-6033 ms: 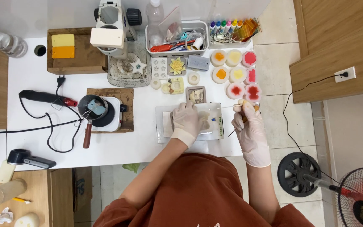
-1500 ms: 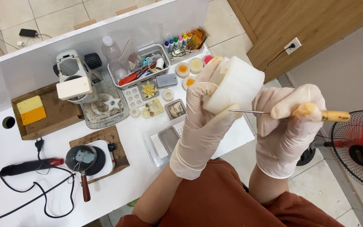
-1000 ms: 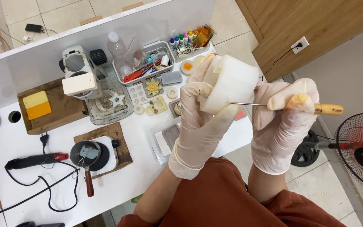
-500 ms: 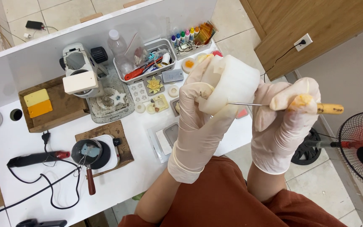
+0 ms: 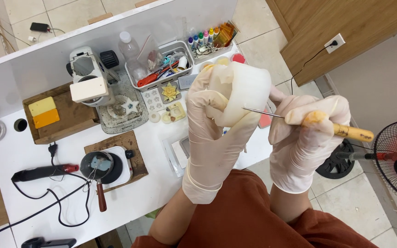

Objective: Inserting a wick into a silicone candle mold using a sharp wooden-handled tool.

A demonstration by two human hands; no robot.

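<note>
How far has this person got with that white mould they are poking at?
Looks done: small flower-shaped pieces and a star already lie on the white table. In hand: the left hand holds up a white mould while the right hand presses a needle tool against its side. Left: whatever is inside the mould is hidden, so I cannot tell how much remains.

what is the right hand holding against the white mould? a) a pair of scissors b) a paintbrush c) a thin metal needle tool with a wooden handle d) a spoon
c: the gloved right hand grips a needle tool by its wooden handle, and the thin metal tip reaches the side of the white mould that the gloved left hand holds up.
</note>
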